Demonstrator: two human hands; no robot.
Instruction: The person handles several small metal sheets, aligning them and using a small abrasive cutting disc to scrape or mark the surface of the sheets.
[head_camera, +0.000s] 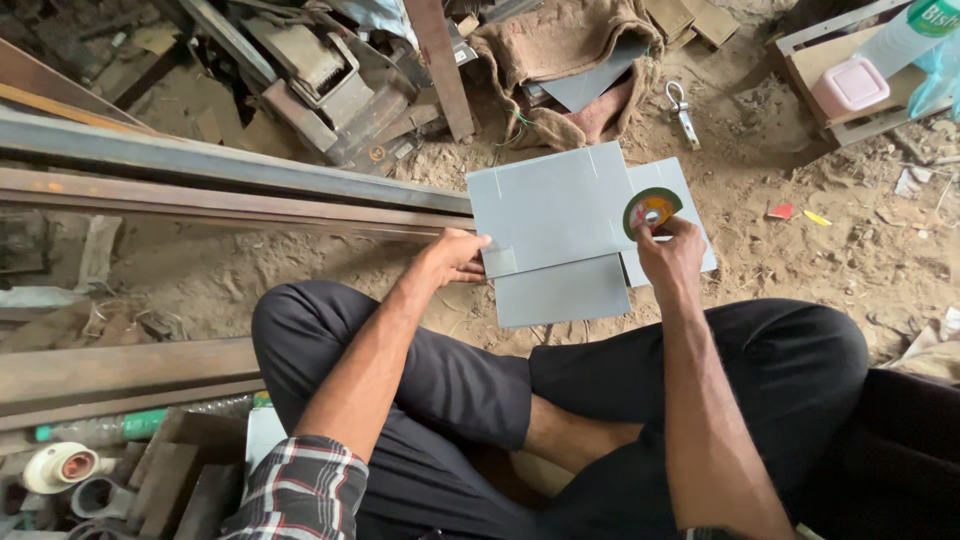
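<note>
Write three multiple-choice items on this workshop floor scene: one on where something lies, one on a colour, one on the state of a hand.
1. Where does the top grey sheet lie?
A. On the dirt floor before the crossed legs
B. On a workbench
C. In the pink box

2. What colour is the face of the cutting disc?
A. Blue
B. Green with a yellow centre
C. White

3. What is the left hand doing?
A. Hanging free
B. Gripping the long steel beam
C. Resting on the sheet's near left corner

Answers: 1 A, the stacked sheets sit on sandy ground. 2 B, green ring around a yellow label. 3 C, its fingers lie on the corner, while the right hand pinches the disc.
</note>
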